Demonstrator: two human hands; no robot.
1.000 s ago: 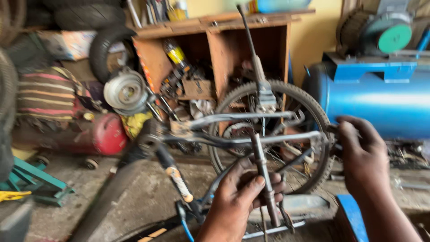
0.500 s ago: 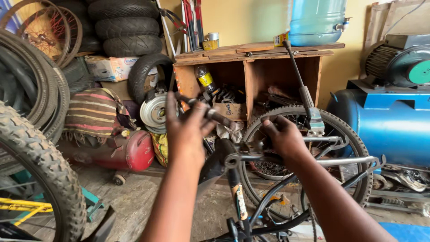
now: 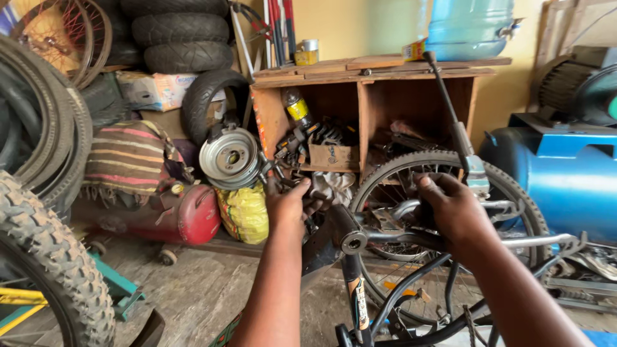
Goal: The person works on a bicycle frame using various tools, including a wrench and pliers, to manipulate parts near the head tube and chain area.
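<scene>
A black bicycle frame (image 3: 385, 236) lies tilted in front of me, its round silver-ended shell (image 3: 353, 243) facing me. My left hand (image 3: 289, 205) is closed on a dark part at the frame's left end. My right hand (image 3: 453, 209) grips the frame's upper tubes beside a spoked wheel (image 3: 514, 186). A long black rod with a grey fitting (image 3: 453, 115) rises behind my right hand. What exactly sits under my left fingers is hidden.
A wooden shelf (image 3: 360, 77) full of parts stands behind the bike, with a blue water bottle (image 3: 469, 26) on top. A blue tank (image 3: 559, 180) is at right. At left are a red tank (image 3: 193, 215), a yellow bag (image 3: 247, 212), stacked tyres (image 3: 180, 38) and a knobby tyre (image 3: 45, 257).
A second ago my left hand held a lower tube. Both hands then moved up onto the top of the frame, and they now sit a little lower and closer to me.
</scene>
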